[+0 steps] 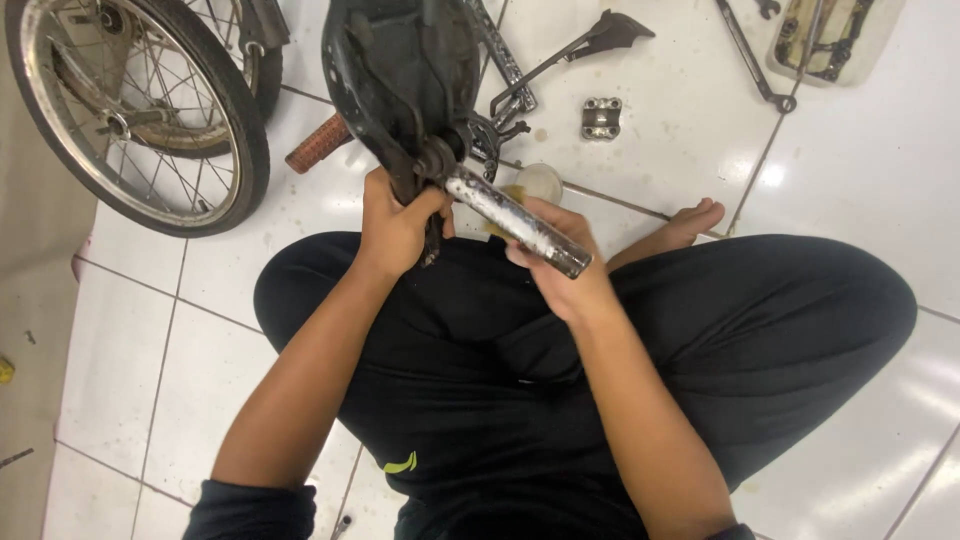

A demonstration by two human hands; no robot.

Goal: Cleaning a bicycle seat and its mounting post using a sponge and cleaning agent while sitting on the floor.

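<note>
Head view: left hand (395, 225) clenched round the black bicycle saddle's clamp (432, 160), right hand (552, 262) wrapped on the worn chrome seat post (515, 220) over our lap. We'd keep the clamp braced (post looks gritty) and twist steadily.

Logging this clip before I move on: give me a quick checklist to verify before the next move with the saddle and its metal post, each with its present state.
1. Left hand grips the clamp under the black saddle: ok.
2. Right hand is wrapped around the metal post: ok.
3. Post seated in the clamp: cannot tell, the joint is partly hidden by the fingers.
4. Post surface clean: not ok, it looks whitish and smeared.
5. Floor space ahead free: not ok, a wheel, a small metal bracket and a tray of tools lie close.
</note>
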